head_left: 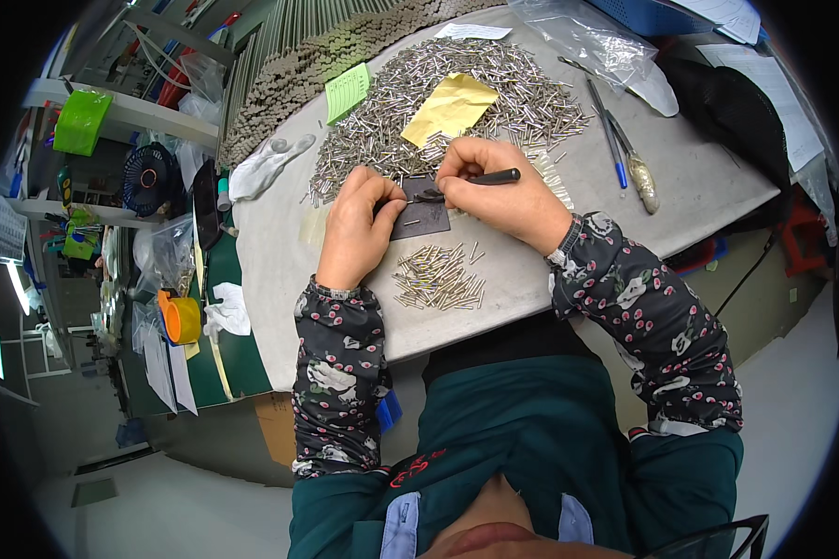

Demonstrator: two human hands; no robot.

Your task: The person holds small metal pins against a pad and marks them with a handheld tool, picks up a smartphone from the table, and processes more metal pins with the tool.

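My left hand [356, 226] pinches a small metal pin [415, 201] between thumb and forefinger, above a dark flat plate [426, 222]. In my right hand [503, 194] is a black pen-shaped tool [499, 176], gripped like a pencil; its dark front end lies close to the pin. Whether that end touches the pin I cannot tell. Another pin [412, 223] rests on the plate. Nearer to me is a small heap of metal pins [440, 278]. Beyond my hands spreads a much bigger heap of pins [522, 88], with a yellow paper [449, 108] on top.
A green paper slip [348, 93] and a white glove [268, 168] lie left of the big heap. Long grey rods [294, 93] are stacked behind. To the right are a blue pen [615, 154], a tool with a wrapped handle [642, 182] and a clear plastic bag [592, 42].
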